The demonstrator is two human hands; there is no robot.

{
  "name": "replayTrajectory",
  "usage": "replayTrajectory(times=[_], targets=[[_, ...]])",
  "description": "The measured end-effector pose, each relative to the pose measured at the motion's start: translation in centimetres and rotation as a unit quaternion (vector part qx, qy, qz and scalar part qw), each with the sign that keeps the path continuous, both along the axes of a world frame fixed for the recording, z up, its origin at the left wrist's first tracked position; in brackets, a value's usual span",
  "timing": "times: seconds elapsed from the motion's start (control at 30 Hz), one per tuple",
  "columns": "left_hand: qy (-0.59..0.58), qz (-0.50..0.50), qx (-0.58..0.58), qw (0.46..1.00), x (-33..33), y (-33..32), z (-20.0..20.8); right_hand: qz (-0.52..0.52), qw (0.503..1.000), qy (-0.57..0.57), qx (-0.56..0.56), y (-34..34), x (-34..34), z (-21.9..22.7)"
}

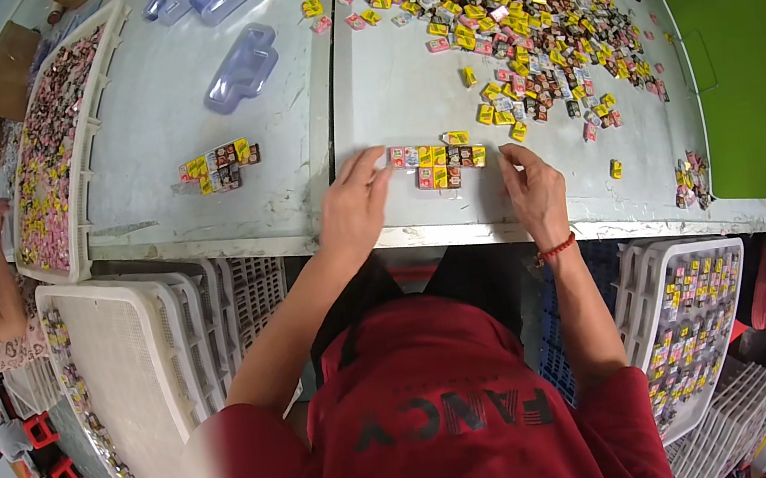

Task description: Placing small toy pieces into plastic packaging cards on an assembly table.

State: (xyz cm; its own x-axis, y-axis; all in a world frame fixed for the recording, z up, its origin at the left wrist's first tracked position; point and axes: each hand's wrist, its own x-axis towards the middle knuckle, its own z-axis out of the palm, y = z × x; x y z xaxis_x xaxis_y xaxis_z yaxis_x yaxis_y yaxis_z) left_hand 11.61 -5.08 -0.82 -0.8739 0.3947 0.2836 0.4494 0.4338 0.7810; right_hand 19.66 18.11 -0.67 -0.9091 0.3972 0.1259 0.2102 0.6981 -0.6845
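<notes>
Near the front edge of the worktop (388,86), our left hand (357,205) is half open, fingers bent and holding nothing that we can see, its fingertips at the left end of a cluster of small wrapped cubes (439,165); we cannot tell whether they touch. Our right hand (537,188), partly open and visibly gripping nothing, is just beside the cluster's right end. Toward the far edge we see a heap of loose cubes (517,9), and farther left 1 translucent plastic tray (241,68).

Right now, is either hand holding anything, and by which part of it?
Nothing appears held: the left hand is beside the grouped packs, contact unclear; the right hand is apart from them.
</notes>
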Motion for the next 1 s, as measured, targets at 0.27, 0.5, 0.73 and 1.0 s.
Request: replayTrajectory(times=[0.27, 0.5, 0.73, 1.0], targets=[[-0.259, 0.051, 0.123, 0.957, -1.0, 1.0, -2.2, -0.022, 0.96, -0.052, -0.273, 0.9, -0.2, -1.4], [-0.319, 0.059, 0.194, 0.926, -0.6, 0.3, -1.2, -0.011, 0.931, -0.042, -0.363, 0.2, 0.6, -2.0], [-0.412, 0.085, 0.369, 0.829, -2.6, -4.3, -0.2, 0.008, 0.886, -0.017, -0.464, -4.9, -2.5, -0.5], [-0.142, 0.242, 0.301, 0.912, -8.1, -17.2, 1.2, 0.147, 0.88, -0.022, -0.452, -17.7, -13.0, 2.8]])
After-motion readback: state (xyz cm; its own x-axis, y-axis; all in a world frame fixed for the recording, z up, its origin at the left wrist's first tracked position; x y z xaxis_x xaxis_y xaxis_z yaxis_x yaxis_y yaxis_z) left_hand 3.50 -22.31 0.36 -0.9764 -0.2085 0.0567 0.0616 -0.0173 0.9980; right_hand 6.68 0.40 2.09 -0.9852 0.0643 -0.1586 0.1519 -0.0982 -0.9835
